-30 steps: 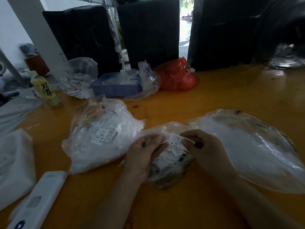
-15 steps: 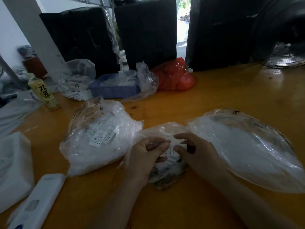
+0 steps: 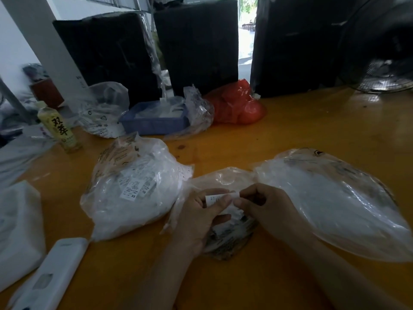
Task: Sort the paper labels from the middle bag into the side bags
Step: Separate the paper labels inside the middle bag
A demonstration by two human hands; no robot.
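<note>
Three clear plastic bags lie in a row on the orange table [image 3: 290,121]. The small middle bag [image 3: 225,233] holds loose white paper labels and sits under my hands. A white paper label [image 3: 220,198] is stretched between both hands above it: my left hand [image 3: 199,218] pinches its left end, my right hand [image 3: 266,209] pinches its right end. The left bag [image 3: 134,189] is full of white labels, one reading XS. The right bag [image 3: 330,204] is large and looks cloudy white inside.
A white phone-like device [image 3: 51,278] and a white package [image 3: 17,229] lie at the front left. A drink bottle [image 3: 59,128], another clear bag [image 3: 102,113], a blue tray [image 3: 154,121] and a red bag [image 3: 237,106] stand farther back before black boxes [image 3: 196,45].
Both hands came together over the middle bag and lifted one label out; it is now held taut between the fingertips of both hands.
</note>
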